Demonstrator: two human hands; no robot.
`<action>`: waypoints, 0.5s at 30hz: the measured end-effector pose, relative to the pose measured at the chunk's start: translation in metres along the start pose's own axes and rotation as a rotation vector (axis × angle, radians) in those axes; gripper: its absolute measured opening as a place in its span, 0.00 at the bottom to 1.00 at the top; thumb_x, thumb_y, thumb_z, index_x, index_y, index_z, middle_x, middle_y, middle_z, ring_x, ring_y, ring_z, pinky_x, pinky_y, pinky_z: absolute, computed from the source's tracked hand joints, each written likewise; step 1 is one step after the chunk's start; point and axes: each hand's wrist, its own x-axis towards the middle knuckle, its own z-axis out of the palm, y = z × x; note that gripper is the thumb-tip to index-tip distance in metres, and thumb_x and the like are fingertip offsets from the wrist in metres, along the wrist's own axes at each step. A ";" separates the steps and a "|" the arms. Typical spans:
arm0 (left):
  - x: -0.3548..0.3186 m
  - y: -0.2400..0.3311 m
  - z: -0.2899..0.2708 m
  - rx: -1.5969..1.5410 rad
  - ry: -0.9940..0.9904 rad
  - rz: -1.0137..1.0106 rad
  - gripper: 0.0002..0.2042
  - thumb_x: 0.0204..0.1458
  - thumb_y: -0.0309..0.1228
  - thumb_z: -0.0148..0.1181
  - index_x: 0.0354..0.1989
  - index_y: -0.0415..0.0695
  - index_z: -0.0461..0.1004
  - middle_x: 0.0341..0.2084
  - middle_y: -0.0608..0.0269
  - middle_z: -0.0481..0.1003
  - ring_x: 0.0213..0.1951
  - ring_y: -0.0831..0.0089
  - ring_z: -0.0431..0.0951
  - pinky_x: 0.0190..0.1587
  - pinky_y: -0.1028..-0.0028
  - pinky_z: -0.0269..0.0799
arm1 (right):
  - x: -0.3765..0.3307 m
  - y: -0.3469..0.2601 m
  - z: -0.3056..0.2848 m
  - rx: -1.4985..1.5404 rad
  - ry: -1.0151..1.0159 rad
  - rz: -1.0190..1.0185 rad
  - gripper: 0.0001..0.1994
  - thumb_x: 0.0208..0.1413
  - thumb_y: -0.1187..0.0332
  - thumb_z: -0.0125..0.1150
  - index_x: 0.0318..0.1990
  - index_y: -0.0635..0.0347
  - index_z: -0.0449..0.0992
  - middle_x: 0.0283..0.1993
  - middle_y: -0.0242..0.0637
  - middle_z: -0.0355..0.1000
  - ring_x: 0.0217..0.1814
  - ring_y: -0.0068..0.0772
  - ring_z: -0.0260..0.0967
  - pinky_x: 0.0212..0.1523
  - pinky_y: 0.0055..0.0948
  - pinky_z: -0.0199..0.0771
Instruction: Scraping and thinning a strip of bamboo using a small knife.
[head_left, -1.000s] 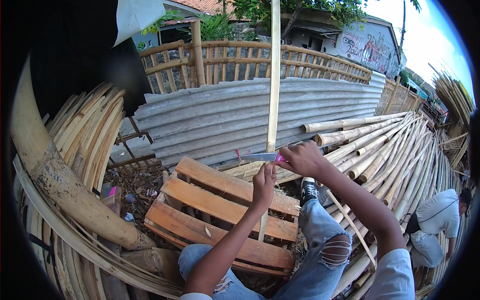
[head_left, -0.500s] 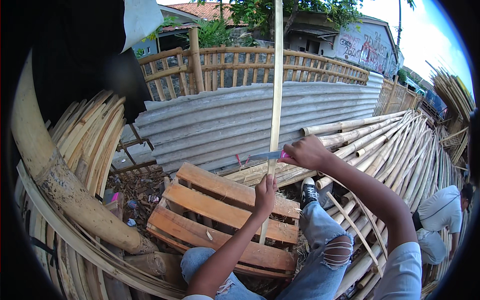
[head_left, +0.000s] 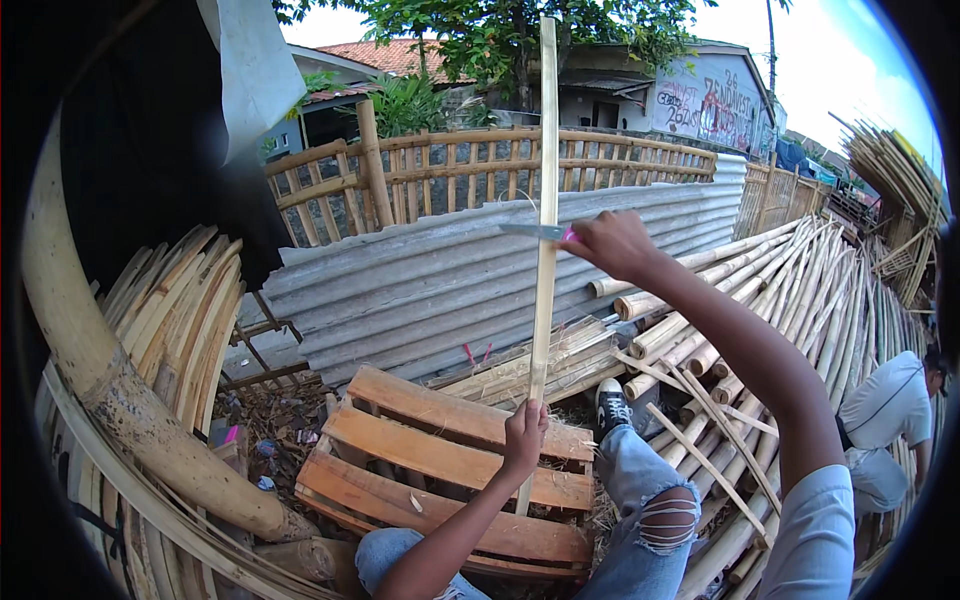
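A long, pale bamboo strip (head_left: pixel 545 310) stands nearly upright before me, its lower end over the slatted wooden platform (head_left: pixel 450 445). My left hand (head_left: pixel 525 437) is closed round the strip near its lower part. Higher up, my right hand (head_left: pixel 612 245) grips a knife (head_left: pixel 535 231) by its pink handle. The blade lies across the strip, touching it, and points left. A thin curled shaving (head_left: pixel 522 196) shows beside the strip just above the blade.
Bamboo poles (head_left: pixel 740 310) lie piled on the right, where another person (head_left: pixel 885 430) bends over. Corrugated metal sheeting (head_left: pixel 430 280) and a bamboo fence (head_left: pixel 500 160) stand ahead. At left, a thick bamboo pole (head_left: pixel 160 440) slants before bundled split strips (head_left: pixel 180 310). My sneaker (head_left: pixel 612 405) is beside the platform.
My right hand has moved the knife up along the strip, well away from my left hand. The left hand still holds the strip low down. A curled shaving now shows.
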 end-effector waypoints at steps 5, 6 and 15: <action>-0.007 -0.020 0.004 0.001 -0.136 0.010 0.20 0.62 0.44 0.37 0.25 0.41 0.62 0.13 0.73 0.57 0.16 0.86 0.55 0.18 0.82 0.51 | 0.054 0.076 -0.054 -0.035 0.221 0.342 0.27 0.55 0.43 0.44 0.22 0.55 0.78 0.16 0.42 0.69 0.21 0.46 0.70 0.21 0.40 0.66; -0.007 -0.022 0.002 -0.011 -0.129 -0.019 0.20 0.62 0.44 0.37 0.25 0.41 0.63 0.13 0.74 0.57 0.16 0.86 0.55 0.18 0.82 0.50 | 0.057 0.080 -0.053 -0.029 0.241 0.356 0.28 0.56 0.43 0.43 0.20 0.56 0.78 0.17 0.43 0.69 0.21 0.46 0.70 0.22 0.42 0.67; -0.015 -0.028 -0.006 0.030 -0.080 -0.001 0.19 0.61 0.46 0.36 0.28 0.43 0.62 0.14 0.74 0.56 0.14 0.87 0.54 0.14 0.84 0.52 | -0.040 -0.024 0.002 -0.124 -0.301 -0.352 0.26 0.56 0.43 0.42 0.24 0.54 0.74 0.16 0.39 0.69 0.21 0.42 0.71 0.23 0.38 0.69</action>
